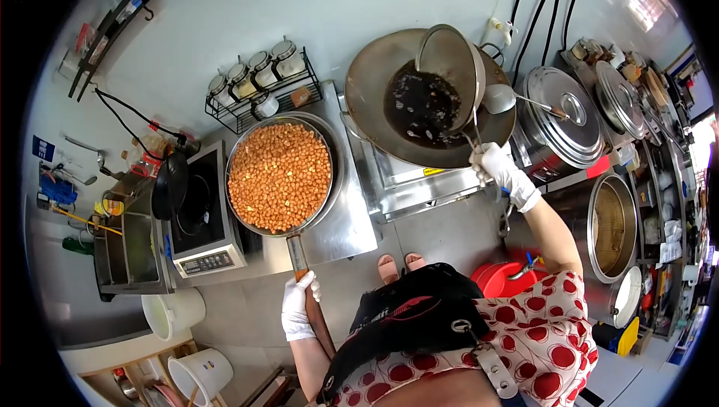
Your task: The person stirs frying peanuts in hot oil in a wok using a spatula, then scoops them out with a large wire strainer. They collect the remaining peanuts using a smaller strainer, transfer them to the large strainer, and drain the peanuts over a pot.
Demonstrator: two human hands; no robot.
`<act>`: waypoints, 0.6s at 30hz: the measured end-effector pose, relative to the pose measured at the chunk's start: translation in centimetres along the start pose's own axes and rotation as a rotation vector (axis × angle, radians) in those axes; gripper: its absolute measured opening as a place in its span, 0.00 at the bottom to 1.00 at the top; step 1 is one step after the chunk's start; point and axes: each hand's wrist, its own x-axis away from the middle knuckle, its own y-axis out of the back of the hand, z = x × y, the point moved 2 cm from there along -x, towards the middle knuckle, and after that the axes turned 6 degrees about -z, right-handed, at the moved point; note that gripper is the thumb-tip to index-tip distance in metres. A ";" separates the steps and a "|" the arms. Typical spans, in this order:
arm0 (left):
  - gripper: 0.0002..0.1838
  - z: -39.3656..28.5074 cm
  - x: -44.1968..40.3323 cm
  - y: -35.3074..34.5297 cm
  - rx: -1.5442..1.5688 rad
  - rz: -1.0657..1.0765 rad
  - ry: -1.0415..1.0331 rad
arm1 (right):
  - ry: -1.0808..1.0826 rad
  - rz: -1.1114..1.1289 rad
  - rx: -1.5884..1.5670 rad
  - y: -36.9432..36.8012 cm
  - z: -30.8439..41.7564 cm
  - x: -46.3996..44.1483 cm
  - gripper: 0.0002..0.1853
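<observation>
My left hand (299,304), in a white glove, is closed around the wooden handle (317,321) of a large strainer. The strainer is heaped with reddish-brown peanuts (280,176) and sits over a metal basin (338,182) on the steel counter. My right hand (498,169), also gloved, grips the thin handle of a mesh skimmer (448,51). The skimmer is tilted on edge above a big wok (368,100). Dark liquid (419,107) with pale bubbles covers the wok's bottom. A ladle (499,98) rests across the wok's right rim, apart from my right hand.
Behind the strainer stands a wire rack (225,116) of spice jars. An induction cooker (206,246) with a black pan (170,186) is at left. Lidded steel pots (563,111) are right of the wok. Below lie a red basin (498,276) and a tall steel pot (597,227).
</observation>
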 end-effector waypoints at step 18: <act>0.08 -0.2 0.2 -0.2 -0.044 -0.011 -0.003 | 0.040 0.330 -0.336 -6.4 3.8 4.1 0.05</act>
